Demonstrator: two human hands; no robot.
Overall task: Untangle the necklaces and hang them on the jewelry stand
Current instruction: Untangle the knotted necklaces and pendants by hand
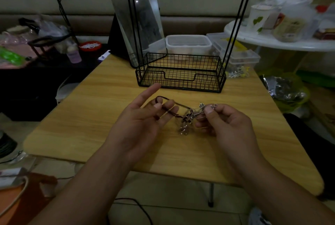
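Observation:
A tangle of necklaces hangs between my two hands above the wooden table: a dark brown cord loop on the left, silver chains and small pendants in the middle. My left hand pinches the cord between thumb and middle fingers, index finger pointing out straight. My right hand pinches the silver chain end with its ring clasp between thumb and forefinger. The black wire jewelry stand stands behind, its basket base empty and its hooks along the top edge bare.
Clear plastic boxes and a tilted mirror sit behind the stand. A white round table with jars is at the right. Bags and bottles clutter the dark surface at left. Cables lie on the floor below.

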